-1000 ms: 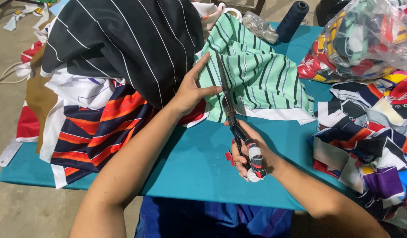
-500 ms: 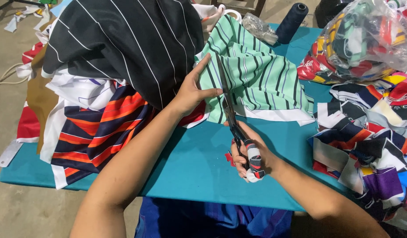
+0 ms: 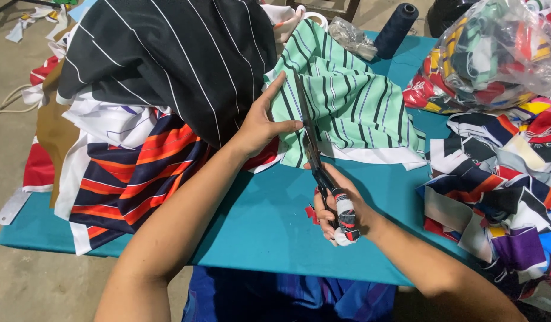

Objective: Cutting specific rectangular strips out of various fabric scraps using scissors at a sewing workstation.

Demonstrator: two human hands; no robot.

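Observation:
My right hand grips the cloth-wrapped handles of long dark scissors. The blades lie along the left edge of a green fabric piece with dark and white stripes, which lies on the teal table. My left hand presses flat on that fabric's left edge, thumb just beside the blades. A black cloth with thin white stripes is heaped just left of my left hand.
Navy, orange and white striped cloth hangs over the table's left side. A pile of mixed colourful scraps covers the right side. A clear bag of scraps and a dark thread cone stand at the back.
The scissor blades have closed a little further along the green fabric's edge. Both hands stay almost in the same place.

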